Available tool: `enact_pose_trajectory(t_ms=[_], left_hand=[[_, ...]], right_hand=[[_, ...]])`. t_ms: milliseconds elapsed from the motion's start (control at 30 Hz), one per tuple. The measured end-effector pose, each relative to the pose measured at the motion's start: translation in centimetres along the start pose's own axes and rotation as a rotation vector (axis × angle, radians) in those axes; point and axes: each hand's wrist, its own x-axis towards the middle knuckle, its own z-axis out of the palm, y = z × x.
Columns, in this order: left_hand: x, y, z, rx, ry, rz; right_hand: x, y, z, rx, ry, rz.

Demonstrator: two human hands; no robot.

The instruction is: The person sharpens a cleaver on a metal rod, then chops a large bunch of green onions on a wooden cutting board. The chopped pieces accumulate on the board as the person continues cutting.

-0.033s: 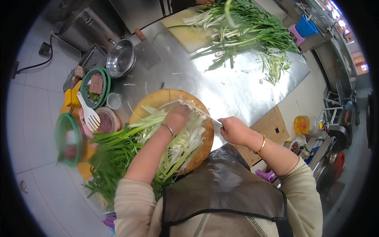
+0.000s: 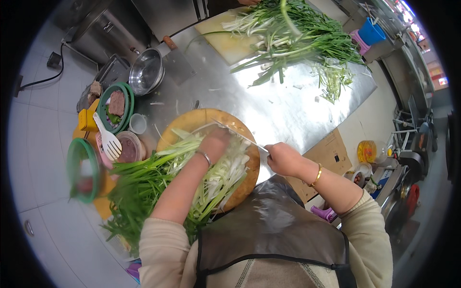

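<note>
My right hand (image 2: 283,158) is closed round the handle of a knife (image 2: 244,137), its blade seen nearly edge-on over a round wooden cutting board (image 2: 206,115). My left hand (image 2: 216,143), a little blurred, presses down on a bunch of green onions (image 2: 230,175) beside the blade; its fingertips are partly hidden. The pale stalks lie across the board, and the green leaves (image 2: 139,197) spill off its left side toward me.
A metal table (image 2: 211,96) bears another green onion pile (image 2: 307,36) at the far side, near another person's hand (image 2: 248,2). A cleaver (image 2: 177,65), metal bowl (image 2: 146,71), green bowl with meat (image 2: 116,103) and white slotted spoon (image 2: 113,144) are on the left.
A blurred green stalk above the far pile has swung slightly right and nearer. My hands and the knife stay almost in place.
</note>
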Motion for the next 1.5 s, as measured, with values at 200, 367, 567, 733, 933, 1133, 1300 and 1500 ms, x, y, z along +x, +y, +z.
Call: enact_pose_trajectory(t_ms=[200,367,567,733,933,1133,1300,1500], left_hand=[[0.0,-0.3,0.4,0.016,0.006,-0.041],[0.0,-0.2,0.4,-0.033,0.056,0.006],[-0.1,-0.2,0.6,-0.008,0.046,-0.007],[-0.2,-0.4,0.6,-0.033,0.040,-0.045],[-0.2,-0.1,0.6,-0.055,0.067,-0.035],[0.0,0.0,0.2,-0.048,0.168,0.036],[-0.2,-0.1,0.6,-0.066,0.134,0.011],[-0.1,-0.6,0.8,0.000,0.052,-0.020]], right_hand=[[2.4,-1.0,0.9,-0.074,-0.016,-0.004],[0.3,0.9,-0.4,-0.046,0.044,0.004],[2.2,-0.5,0.8,-0.056,-0.030,0.012],[1.8,-0.7,-0.7,-0.072,-0.007,-0.012],[1.0,-0.6,-0.9,-0.001,-0.067,0.026],[2.9,-0.1,0.4,-0.016,0.079,-0.117],[1.2,0.5,-0.2,-0.002,-0.083,0.007],[3.0,-0.9,-0.3,0.078,-0.002,-0.103]])
